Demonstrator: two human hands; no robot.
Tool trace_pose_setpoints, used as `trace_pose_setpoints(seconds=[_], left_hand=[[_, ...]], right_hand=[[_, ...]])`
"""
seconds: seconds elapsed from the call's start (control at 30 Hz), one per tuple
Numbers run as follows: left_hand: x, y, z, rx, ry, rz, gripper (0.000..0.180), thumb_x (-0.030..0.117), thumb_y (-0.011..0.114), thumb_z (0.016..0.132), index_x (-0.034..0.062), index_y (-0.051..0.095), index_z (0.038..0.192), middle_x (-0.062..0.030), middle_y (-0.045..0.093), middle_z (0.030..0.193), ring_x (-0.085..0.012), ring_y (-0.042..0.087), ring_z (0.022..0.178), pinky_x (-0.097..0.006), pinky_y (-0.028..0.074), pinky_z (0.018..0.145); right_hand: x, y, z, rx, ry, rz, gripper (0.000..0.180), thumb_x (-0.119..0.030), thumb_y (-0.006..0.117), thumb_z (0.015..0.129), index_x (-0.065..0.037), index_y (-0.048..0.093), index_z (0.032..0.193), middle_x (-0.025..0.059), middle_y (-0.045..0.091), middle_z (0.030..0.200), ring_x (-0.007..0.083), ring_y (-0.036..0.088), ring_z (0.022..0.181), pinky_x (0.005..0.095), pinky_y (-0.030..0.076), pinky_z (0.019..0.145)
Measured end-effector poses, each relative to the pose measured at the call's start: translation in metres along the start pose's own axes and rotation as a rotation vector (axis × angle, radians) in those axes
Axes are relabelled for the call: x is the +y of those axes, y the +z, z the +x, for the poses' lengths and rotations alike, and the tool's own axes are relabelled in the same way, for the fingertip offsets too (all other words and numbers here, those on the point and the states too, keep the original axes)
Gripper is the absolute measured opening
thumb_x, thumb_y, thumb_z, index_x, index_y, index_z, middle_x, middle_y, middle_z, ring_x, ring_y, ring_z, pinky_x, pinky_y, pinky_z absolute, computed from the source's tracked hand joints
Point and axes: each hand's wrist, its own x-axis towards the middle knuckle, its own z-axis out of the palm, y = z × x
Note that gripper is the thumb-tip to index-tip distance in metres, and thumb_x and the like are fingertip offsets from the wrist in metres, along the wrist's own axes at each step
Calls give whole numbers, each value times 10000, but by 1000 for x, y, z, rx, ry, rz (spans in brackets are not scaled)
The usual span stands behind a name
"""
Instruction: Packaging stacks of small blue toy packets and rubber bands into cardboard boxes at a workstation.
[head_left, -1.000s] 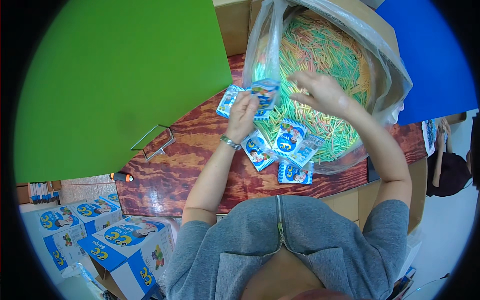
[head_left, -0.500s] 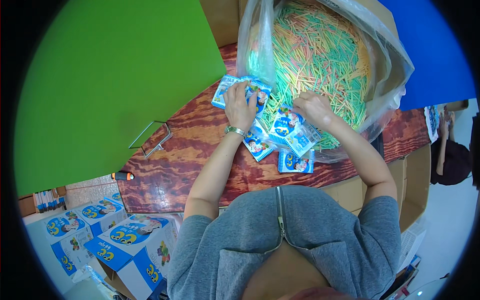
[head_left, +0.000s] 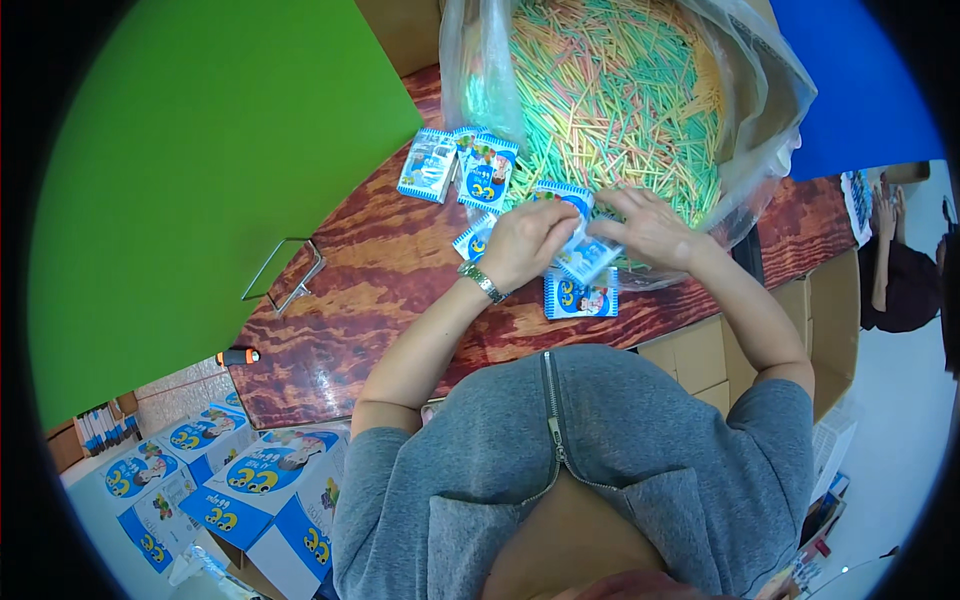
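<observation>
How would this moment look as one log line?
left hand: holds packet | right hand: same packet | behind: bag of sticks

We see small blue-and-white packet (head_left: 585, 255) pinched between both hands, flat, tilted, just at near edge of clear bag of coloured sticks (head_left: 640, 90). Second packet (head_left: 580, 298) lies flat just below it, nearer us. Another packet (head_left: 474, 240) peeks out left. Pair of packets (head_left: 458, 168) rests against bag's left side.

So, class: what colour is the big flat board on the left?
Bright green board, clearest in the head view.
</observation>
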Motion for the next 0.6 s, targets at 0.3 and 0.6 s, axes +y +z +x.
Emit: trace_pose_setpoints(seconds=[0.3,0.6], left_hand=[[4,-35,30,-344,-299,-397,406,345,522,993,-23,675,1065,-55,684,833,-140,635,780,-309,504,707],[-8,-29,37,-72,-297,-527,249,247,676,913,0,711,925,-6,660,711,-59,562,628,-261,454,571]], right_hand=[[15,-68,43,18,138,432,141,-165,667,791,-69,658,894,135,668,806,327,656,776,455,489,695],[14,-60,79,345,220,513,238,-233,712,858,-9,634,877,136,598,722,292,593,635,395,440,584]])
